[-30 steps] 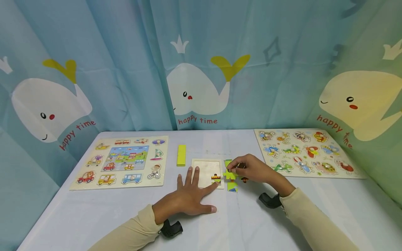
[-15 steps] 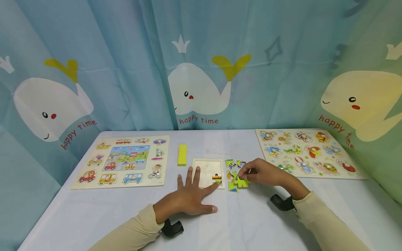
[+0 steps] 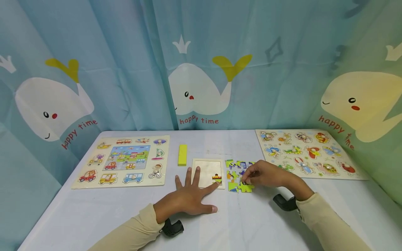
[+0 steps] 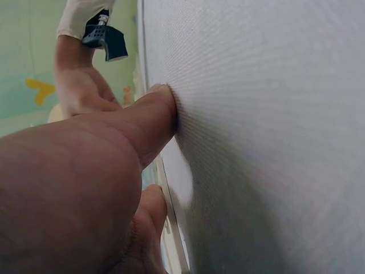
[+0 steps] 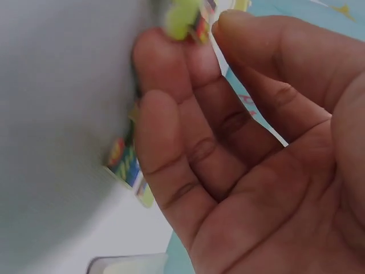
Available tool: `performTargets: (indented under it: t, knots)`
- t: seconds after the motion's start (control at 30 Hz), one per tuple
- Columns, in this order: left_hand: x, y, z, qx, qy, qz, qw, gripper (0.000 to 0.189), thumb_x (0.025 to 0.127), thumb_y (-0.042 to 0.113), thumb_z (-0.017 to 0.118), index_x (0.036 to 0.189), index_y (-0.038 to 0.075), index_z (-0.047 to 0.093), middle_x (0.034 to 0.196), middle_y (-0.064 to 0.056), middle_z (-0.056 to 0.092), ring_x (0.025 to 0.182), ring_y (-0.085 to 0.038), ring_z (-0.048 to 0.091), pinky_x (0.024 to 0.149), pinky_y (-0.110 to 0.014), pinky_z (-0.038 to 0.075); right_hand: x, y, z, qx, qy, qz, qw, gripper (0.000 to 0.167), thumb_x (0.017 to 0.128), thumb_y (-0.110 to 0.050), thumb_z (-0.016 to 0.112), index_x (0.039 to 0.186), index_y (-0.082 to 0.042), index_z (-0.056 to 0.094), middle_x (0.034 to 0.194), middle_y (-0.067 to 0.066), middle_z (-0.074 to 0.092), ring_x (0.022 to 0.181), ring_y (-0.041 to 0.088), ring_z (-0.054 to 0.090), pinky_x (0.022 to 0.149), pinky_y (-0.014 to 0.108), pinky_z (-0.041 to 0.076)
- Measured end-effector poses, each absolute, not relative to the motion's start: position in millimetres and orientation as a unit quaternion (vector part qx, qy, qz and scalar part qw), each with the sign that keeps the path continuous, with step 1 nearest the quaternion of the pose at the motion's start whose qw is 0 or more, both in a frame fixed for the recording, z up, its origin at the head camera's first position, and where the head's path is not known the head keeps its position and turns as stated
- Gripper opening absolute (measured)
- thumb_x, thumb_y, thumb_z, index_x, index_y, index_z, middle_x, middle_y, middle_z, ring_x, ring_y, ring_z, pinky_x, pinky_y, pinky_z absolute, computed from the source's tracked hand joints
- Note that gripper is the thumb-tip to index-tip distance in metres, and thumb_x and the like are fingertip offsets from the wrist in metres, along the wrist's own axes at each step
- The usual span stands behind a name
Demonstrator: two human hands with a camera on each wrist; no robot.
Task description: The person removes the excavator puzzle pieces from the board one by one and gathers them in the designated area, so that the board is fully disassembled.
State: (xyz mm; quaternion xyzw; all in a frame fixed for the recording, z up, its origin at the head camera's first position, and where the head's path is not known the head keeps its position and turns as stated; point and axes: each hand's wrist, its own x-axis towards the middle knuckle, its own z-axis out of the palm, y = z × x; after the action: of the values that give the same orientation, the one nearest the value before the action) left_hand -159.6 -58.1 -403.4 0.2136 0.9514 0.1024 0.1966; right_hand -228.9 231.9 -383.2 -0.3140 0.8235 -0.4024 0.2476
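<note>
My left hand [image 3: 191, 202] lies palm down with its fingers spread, fingertips over the lower left part of a small wooden puzzle frame [image 3: 205, 160]. Its index finger reaches a puzzle piece with a red and yellow picture [image 3: 216, 176] in the frame's lower right corner. Right of the frame, several green jigsaw pieces [image 3: 232, 186] lie in rows. My right hand [image 3: 263, 174] pinches the upper edge of a green jigsaw piece [image 3: 246, 189] in the lowest row. In the right wrist view, that hand's thumb and fingertips meet close to a blurred green piece [image 5: 183, 18].
A yellow block [image 3: 182, 155] sits behind the frame to its left. On the left lies a vehicle knob puzzle board [image 3: 118, 182], on the right an insect knob puzzle board [image 3: 314, 153]. A blue curtain [image 3: 135, 87] with whales hangs behind the white table [image 3: 125, 212].
My right hand has carried the green jigsaw piece from beside the frame to the right and down to the lowest row of pieces. The left hand has stayed in place.
</note>
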Motion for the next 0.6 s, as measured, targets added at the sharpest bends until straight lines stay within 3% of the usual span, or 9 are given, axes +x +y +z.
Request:
performTargets:
  t: [0.2,0.33,0.6]
  knots:
    - [-160.3,-58.1,-404.4,0.217,0.950,0.108,0.198,0.076,0.084,0.073,0.053,0.151,0.047,0.028,0.160,-0.022,-0.004,0.142,-0.047,-0.013,0.099,-0.077,0.001,-231.0,236.2,-382.5,-0.304,0.816,-0.417,0.261,0.012,0.090,0.003,0.064,0.101,0.008,0.068,0.103,0.014,0.068,0.090,0.019,0.062,0.074,0.025,0.050]
    - [-161.8,-58.0,-405.7,0.223,0.948,0.114,0.195,0.077,0.084,0.071,0.055,0.151,0.046,0.028,0.159,-0.023,-0.003,0.142,-0.046,-0.014,0.101,-0.075,0.000,-230.8,238.2,-382.2,-0.310,0.817,-0.410,0.264,0.012,0.090,0.002,0.063,0.100,0.007,0.068,0.097,0.012,0.069,0.084,0.015,0.060,0.071,0.024,0.048]
    - [-161.7,-57.3,-405.0,0.259,0.943,0.114,0.174,0.078,0.086,0.065,0.058,0.153,0.038,0.028,0.160,-0.021,-0.001,0.145,-0.038,-0.012,0.107,-0.066,-0.005,-232.0,237.7,-377.4,-0.307,0.849,-0.368,0.221,0.014,0.089,0.003,0.063,0.101,0.002,0.070,0.096,0.007,0.069,0.082,0.015,0.056,0.071,0.025,0.047]
